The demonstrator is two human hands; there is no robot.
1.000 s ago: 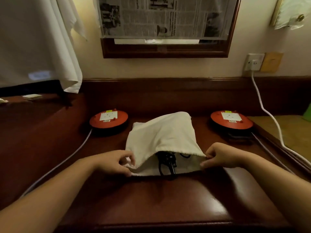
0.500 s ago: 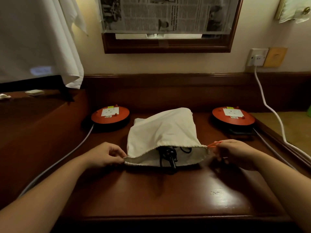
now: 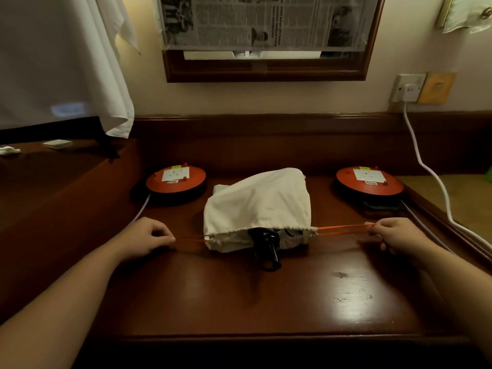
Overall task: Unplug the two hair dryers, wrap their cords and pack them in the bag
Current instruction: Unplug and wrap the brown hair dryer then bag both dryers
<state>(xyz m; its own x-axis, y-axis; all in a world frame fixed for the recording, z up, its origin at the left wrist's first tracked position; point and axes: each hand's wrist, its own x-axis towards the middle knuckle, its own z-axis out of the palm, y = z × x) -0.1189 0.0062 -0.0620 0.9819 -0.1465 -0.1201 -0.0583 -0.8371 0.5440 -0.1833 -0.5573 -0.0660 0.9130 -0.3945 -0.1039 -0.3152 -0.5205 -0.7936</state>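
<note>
My left hand and right hand each pinch the thin orange drawstring either side of the soft cream cloth bag mid-desk; a black dryer handle pokes out, rigid, likely blocking closure

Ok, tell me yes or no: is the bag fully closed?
No, the bag mouth gapes, with a black dryer part sticking out while both hands pull the orange drawstring.

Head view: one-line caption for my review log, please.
Both hands, left hand and right hand, pull the orange drawstring of the white bag; black plug protrudes.
</note>
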